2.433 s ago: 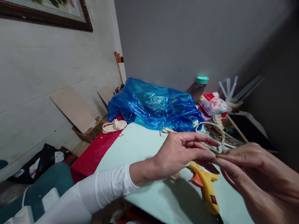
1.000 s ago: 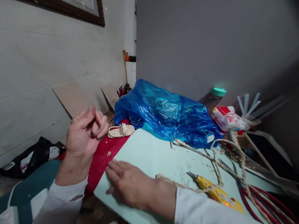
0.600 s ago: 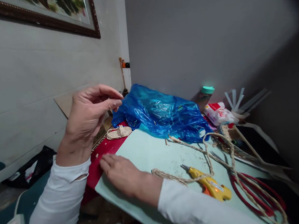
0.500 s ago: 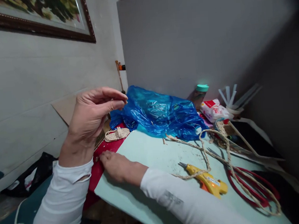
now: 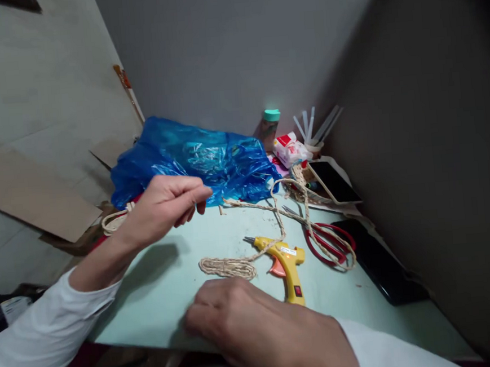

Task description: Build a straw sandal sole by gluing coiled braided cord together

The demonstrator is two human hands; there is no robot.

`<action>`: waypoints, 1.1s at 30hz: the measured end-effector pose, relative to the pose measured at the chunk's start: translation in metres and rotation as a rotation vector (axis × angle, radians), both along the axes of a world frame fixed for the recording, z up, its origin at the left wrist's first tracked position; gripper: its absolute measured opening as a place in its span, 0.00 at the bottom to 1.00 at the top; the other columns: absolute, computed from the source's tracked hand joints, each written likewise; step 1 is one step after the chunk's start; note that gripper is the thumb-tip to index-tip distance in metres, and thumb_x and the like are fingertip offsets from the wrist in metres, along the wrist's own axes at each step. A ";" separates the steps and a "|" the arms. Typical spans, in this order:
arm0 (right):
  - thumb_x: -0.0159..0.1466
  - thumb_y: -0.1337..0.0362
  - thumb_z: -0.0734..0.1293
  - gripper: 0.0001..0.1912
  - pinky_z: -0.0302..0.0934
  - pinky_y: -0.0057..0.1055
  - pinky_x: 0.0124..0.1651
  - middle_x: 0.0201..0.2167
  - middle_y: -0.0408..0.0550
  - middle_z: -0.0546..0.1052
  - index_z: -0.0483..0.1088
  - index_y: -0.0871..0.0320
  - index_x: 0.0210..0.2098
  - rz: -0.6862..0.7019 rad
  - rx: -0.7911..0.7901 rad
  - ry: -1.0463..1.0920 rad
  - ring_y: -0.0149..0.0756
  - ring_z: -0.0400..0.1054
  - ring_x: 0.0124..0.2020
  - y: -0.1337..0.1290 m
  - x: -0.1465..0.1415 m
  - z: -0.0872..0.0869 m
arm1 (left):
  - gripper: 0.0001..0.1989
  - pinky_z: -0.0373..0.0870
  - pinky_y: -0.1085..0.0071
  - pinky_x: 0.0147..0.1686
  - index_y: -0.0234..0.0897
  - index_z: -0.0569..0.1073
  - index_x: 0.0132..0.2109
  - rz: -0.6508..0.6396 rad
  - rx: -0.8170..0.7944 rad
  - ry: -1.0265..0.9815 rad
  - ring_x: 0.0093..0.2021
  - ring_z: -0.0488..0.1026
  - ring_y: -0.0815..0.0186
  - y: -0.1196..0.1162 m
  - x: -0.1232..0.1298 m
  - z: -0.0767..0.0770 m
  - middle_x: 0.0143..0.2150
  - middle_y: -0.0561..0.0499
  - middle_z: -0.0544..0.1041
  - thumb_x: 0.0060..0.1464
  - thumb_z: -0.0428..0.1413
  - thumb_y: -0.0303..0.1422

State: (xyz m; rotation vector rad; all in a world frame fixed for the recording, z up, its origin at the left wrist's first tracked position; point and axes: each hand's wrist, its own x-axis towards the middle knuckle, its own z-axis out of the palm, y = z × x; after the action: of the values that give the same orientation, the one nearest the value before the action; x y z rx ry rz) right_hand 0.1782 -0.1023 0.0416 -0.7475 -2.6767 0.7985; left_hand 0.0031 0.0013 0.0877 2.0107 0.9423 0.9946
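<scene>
My left hand hovers above the pale green board, its fingers closed in a pinch; whatever lies between the fingertips is too small to make out. Near the board's front edge, my right hand is curled with the fingertips hidden beneath it. Just beyond it lies a flat coiled sole of braided cord, its loose cord running right. A yellow glue gun rests beside the coil. Red-handled scissors lie further right under loops of cord. Partly behind my left forearm is a woven slipper.
A blue plastic bag covers the back of the table. Behind on the right stand a green-lidded jar, a tissue pack and glue sticks. A tablet and a black phone lie at right.
The view has swung right. My right hand has drawn back from the red area at left to the board's front edge. My left hand is now lower over the board, and the coiled sole is uncovered.
</scene>
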 end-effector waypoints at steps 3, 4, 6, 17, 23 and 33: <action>0.68 0.71 0.61 0.08 0.52 0.26 0.32 0.29 0.41 0.68 0.60 0.58 0.31 -0.185 0.072 0.174 0.29 0.59 0.30 -0.022 0.031 -0.015 | 0.21 0.57 0.74 0.22 0.36 0.67 0.17 -0.028 0.037 0.177 0.18 0.61 0.72 -0.006 0.020 -0.031 0.15 0.56 0.66 0.57 0.58 0.35; 0.68 0.70 0.59 0.10 0.50 0.28 0.31 0.26 0.40 0.66 0.59 0.57 0.30 -0.263 0.129 0.241 0.29 0.57 0.28 -0.026 0.039 -0.022 | 0.22 0.59 0.74 0.25 0.36 0.67 0.17 -0.061 0.069 0.241 0.20 0.63 0.71 -0.009 0.026 -0.040 0.16 0.56 0.67 0.57 0.59 0.36; 0.70 0.69 0.58 0.15 0.47 0.29 0.29 0.21 0.38 0.60 0.56 0.58 0.25 -0.440 0.230 0.359 0.27 0.52 0.23 -0.031 0.055 -0.033 | 0.13 0.64 0.71 0.33 0.36 0.75 0.28 -0.148 0.104 0.427 0.30 0.71 0.65 -0.016 0.034 -0.056 0.27 0.51 0.76 0.58 0.60 0.38; 0.71 0.65 0.63 0.16 0.52 0.24 0.26 0.20 0.38 0.65 0.67 0.59 0.26 -0.858 0.106 0.421 0.25 0.58 0.21 -0.020 0.121 -0.047 | 0.13 0.66 0.60 0.46 0.36 0.71 0.50 -0.383 0.042 0.894 0.46 0.68 0.54 -0.029 0.038 -0.082 0.45 0.44 0.71 0.64 0.51 0.39; 0.72 0.63 0.62 0.09 0.61 0.25 0.36 0.34 0.43 0.77 0.74 0.57 0.40 -0.901 0.066 0.422 0.30 0.70 0.32 -0.021 0.136 -0.057 | 0.13 0.66 0.64 0.40 0.36 0.71 0.46 -0.273 0.090 0.864 0.42 0.70 0.56 -0.022 0.042 -0.075 0.42 0.46 0.73 0.61 0.53 0.40; 0.74 0.56 0.57 0.21 0.51 0.28 0.25 0.20 0.40 0.67 0.61 0.57 0.25 -0.916 0.218 0.131 0.29 0.62 0.20 -0.016 0.133 -0.070 | 0.11 0.66 0.69 0.39 0.32 0.71 0.46 -0.028 0.312 0.414 0.40 0.71 0.63 0.003 0.056 -0.037 0.43 0.46 0.74 0.56 0.58 0.30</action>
State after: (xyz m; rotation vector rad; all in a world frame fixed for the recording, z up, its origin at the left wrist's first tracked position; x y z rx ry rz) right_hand 0.3110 -0.1184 -0.0281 -1.5872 -1.9075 0.2858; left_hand 0.0594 0.0046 0.0505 2.5505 1.0144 0.7574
